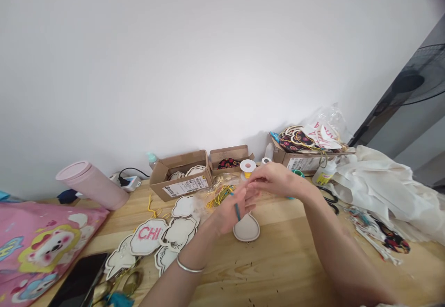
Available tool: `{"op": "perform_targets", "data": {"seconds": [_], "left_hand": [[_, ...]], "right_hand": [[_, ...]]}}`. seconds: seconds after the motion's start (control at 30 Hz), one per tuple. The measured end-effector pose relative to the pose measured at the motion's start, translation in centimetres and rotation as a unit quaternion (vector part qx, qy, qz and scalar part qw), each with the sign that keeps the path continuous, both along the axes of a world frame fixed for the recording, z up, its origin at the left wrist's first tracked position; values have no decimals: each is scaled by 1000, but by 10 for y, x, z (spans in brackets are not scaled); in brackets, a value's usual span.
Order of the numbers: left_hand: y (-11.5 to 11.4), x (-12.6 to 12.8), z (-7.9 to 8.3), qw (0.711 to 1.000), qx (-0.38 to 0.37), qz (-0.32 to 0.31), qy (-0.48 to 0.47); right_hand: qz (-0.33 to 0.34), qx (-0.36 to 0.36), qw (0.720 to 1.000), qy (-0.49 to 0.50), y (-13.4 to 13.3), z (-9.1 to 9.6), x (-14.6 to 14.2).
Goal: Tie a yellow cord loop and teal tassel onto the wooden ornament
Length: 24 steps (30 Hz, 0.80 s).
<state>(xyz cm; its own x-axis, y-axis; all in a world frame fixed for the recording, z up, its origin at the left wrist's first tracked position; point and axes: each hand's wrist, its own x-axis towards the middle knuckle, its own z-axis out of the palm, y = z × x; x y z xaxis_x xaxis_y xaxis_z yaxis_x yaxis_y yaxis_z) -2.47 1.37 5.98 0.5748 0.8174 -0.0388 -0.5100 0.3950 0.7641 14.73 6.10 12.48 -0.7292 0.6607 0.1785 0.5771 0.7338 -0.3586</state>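
Note:
My left hand (239, 207) is held palm up over the table, fingers stretched out. A teal cord (238, 212) runs across its palm. My right hand (274, 178) reaches over from the right, fingers bent down and pressed together at the left fingertips. Whatever it pinches is too small to make out. Beneath the hands a white gourd-shaped piece (246, 230) with a pale rim lies flat, its upper part hidden by the left hand. Just behind are a tangle of yellow and green cords (220, 196) and a spool of yellow thread (248, 167).
White shaped pieces (179, 230), one lettered "CHI", lie left beside a black phone (79, 281). A pink tumbler (93, 185) leans behind. Cardboard boxes (184, 187) line the wall. Right are a glue bottle (324, 172), black-handled scissors (330, 198) and white cloth (385, 191).

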Motion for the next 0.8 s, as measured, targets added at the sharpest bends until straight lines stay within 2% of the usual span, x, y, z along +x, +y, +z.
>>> {"op": "perform_targets", "data": {"seconds": [0.1, 0.17, 0.23, 0.33, 0.43, 0.53, 0.67, 0.8], "left_hand": [[-2, 5, 13, 995, 20, 96, -7], [-4, 7, 24, 992, 24, 122, -24], [-5, 8, 34, 992, 9, 118, -47], [-6, 5, 44, 994, -41, 64, -81], [-5, 1, 42, 991, -88, -5, -104], [-3, -1, 35, 988, -106, -40, -106], [-3, 1, 29, 988, -99, -72, -94], [-8, 3, 28, 987, -90, -94, -92]], "right_hand": [[-31, 29, 999, -27, -1, 27, 14], [-33, 48, 997, -50, -3, 48, 17], [-16, 71, 995, -65, -7, 69, 15], [31, 101, 991, -86, -17, 89, 9], [59, 123, 984, -116, -25, 91, 1], [73, 148, 979, -124, -29, 84, -4], [79, 175, 979, -74, -34, 80, -13], [123, 154, 980, 3, -30, 77, -23]]}}
